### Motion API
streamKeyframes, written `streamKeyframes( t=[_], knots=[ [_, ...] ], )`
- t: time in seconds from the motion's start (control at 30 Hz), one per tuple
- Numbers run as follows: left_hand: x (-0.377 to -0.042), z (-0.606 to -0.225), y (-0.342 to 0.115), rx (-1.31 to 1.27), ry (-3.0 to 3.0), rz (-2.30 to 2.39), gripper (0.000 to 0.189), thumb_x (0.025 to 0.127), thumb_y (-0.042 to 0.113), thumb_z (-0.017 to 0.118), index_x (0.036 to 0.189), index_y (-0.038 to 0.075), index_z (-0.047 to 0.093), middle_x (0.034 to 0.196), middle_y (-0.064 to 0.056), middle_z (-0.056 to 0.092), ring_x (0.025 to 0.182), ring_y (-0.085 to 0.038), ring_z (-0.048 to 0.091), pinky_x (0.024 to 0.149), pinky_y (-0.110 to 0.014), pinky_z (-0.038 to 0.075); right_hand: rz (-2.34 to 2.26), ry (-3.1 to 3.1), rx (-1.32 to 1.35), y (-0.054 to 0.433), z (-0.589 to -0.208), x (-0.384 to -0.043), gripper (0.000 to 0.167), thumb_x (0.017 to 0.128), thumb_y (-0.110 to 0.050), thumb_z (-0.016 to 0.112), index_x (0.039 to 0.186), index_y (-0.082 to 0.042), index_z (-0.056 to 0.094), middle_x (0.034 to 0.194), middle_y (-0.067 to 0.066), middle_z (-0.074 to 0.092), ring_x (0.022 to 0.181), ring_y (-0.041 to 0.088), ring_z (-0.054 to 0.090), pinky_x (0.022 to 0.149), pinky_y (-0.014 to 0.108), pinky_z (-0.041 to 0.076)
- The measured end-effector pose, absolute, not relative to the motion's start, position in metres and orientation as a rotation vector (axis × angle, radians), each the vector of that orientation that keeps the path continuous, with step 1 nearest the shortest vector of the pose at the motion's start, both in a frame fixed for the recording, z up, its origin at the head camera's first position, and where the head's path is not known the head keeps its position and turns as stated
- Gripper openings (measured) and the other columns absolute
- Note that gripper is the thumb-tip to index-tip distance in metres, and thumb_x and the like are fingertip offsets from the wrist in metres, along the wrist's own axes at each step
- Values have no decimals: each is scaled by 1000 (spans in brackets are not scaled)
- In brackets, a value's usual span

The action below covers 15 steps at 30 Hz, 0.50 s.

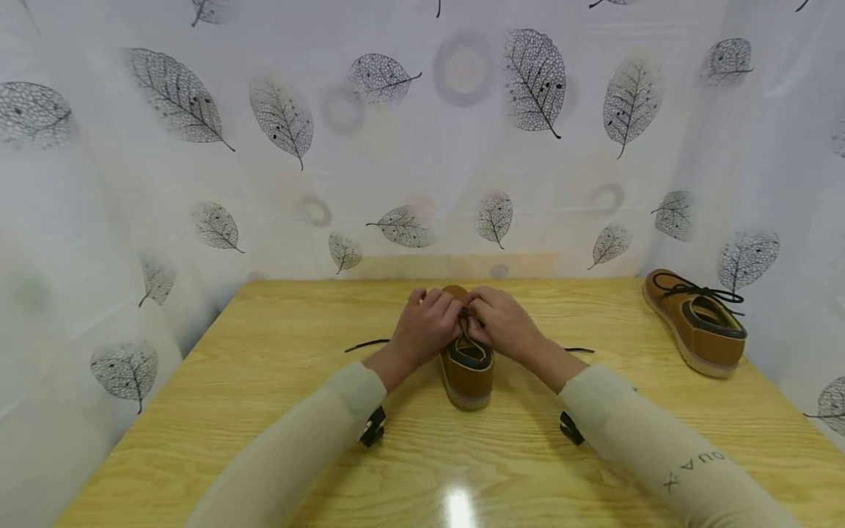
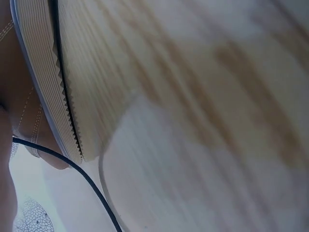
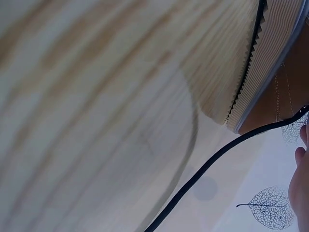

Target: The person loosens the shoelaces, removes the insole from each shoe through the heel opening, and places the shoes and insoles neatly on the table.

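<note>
A brown shoe (image 1: 470, 381) with a pale sole stands upright on the table, heel towards me and toe away. Over its lacing, my left hand (image 1: 424, 328) and right hand (image 1: 507, 326) meet with curled fingers, pinching the dark shoelace near the knot area. The fingers hide most of the lacing. One lace end (image 1: 366, 345) sticks out left past the left hand, another (image 1: 579, 350) right past the right wrist. In the left wrist view the ribbed sole (image 2: 48, 72) and a lace (image 2: 89, 180) show; the right wrist view shows the lace (image 3: 207, 166) hanging in an arc beside the sole (image 3: 270, 53).
A second brown shoe (image 1: 709, 348), its dark laces tied in a bow, stands at the table's right side. The light wooden table (image 1: 297, 315) runs back to a leaf-patterned white curtain (image 1: 409, 161), which also hangs at both sides.
</note>
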<state>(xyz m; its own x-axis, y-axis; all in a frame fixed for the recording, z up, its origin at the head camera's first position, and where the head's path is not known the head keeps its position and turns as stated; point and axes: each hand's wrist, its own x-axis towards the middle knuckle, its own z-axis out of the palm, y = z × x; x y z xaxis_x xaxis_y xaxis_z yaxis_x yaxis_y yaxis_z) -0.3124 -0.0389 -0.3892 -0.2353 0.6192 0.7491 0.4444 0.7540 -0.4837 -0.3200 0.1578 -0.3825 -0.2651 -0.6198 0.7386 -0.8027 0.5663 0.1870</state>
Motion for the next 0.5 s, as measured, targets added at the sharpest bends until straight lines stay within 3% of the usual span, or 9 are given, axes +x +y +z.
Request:
streamKeyframes(
  t=[0.5],
  knots=[
    [-315,-392,-40,-808,-1923,244,17,92,26,53,81,13,54,79,-2,55,74,-22,48,76,-39,38,260,-1997,1108,157,-381,-317,5,78,-6,67,77,-4,62,95,10,63,75,23,59,65,37,48]
  ],
)
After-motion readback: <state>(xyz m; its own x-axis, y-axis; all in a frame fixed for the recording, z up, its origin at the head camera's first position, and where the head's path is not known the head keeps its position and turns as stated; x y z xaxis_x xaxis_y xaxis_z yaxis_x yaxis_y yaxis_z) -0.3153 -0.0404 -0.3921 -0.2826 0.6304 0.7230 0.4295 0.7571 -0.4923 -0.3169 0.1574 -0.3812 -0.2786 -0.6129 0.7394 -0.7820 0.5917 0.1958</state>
